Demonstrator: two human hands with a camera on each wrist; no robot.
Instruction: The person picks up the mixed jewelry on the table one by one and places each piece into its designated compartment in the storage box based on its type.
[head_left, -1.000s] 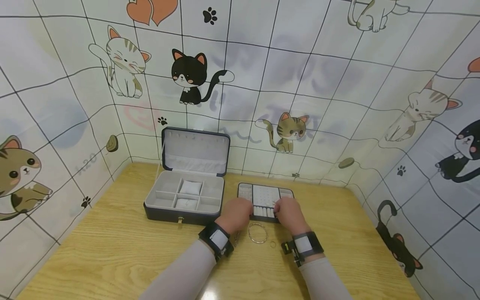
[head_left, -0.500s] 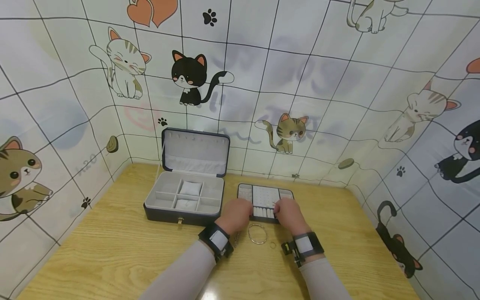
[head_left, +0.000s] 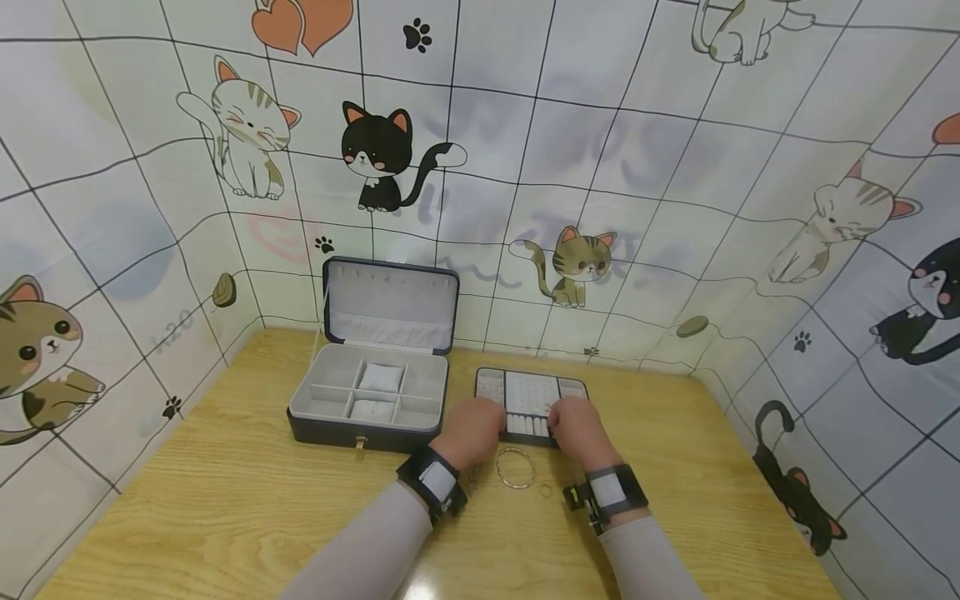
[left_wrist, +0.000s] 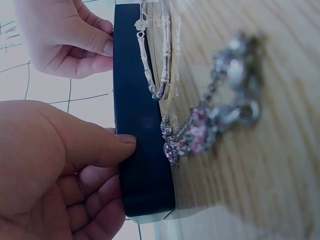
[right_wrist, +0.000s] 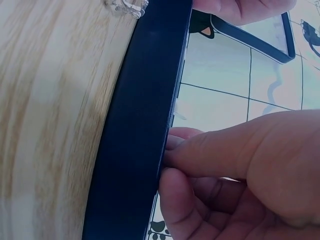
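Note:
A flat dark jewelry tray (head_left: pixel 533 382) with pale compartments, an earring panel and ring rolls lies on the table. In the left wrist view, my left hand (left_wrist: pixel 60 165) grips its near left end, thumb on the dark front wall and the other fingers curled at the top edge. My right hand (head_left: pixel 579 429) is at the tray's right part. Its thumb and forefinger (right_wrist: pixel 175 142) come together just over the edge; I cannot tell what is between them. Near the tray lie a bangle (head_left: pixel 498 468), a small ring (head_left: pixel 546 491) and a bracelet with pink stones (left_wrist: pixel 197 130).
An open dark jewelry box (head_left: pixel 337 431) stands left of the tray, lid raised, with two small white cushions (head_left: pixel 382 377) in its middle compartments. The wooden table (head_left: pixel 225 508) meets a cat-printed cloth wall (head_left: pixel 480 225) at the back and sides.

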